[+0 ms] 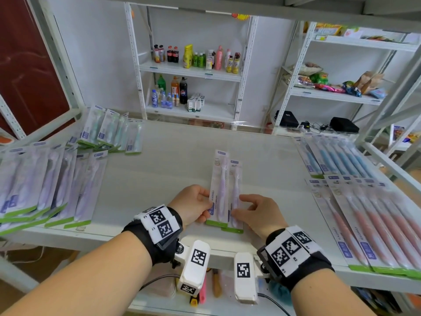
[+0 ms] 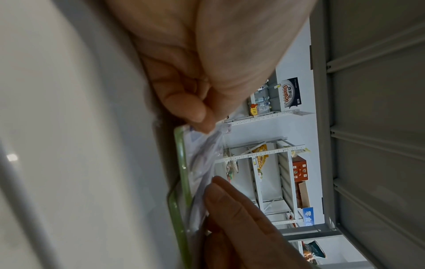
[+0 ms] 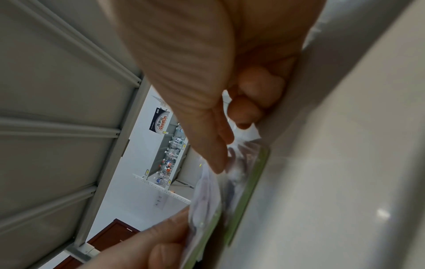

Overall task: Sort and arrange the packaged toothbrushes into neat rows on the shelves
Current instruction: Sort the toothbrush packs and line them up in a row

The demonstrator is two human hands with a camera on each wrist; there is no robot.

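Observation:
Two purple packaged toothbrushes lie overlapped near the front middle of the white shelf (image 1: 170,169). The left pack (image 1: 219,185) lies partly on top of the right pack (image 1: 235,179). My left hand (image 1: 206,207) pinches the left pack by its lower left edge, thumb on top. My right hand (image 1: 241,207) pinches the lower right edge of the right pack. In the left wrist view my left hand (image 2: 202,123) holds the pack (image 2: 184,172) by its green bottom strip. In the right wrist view my right hand (image 3: 227,145) pinches the pack (image 3: 255,174).
A loose fan of purple packs (image 1: 57,183) covers the shelf's left side, with green packs (image 1: 109,133) behind it. Blue packs (image 1: 337,158) and pink packs (image 1: 376,220) lie in rows on the right. Another shelf hangs close overhead. Racks of drinks (image 1: 193,58) stand beyond.

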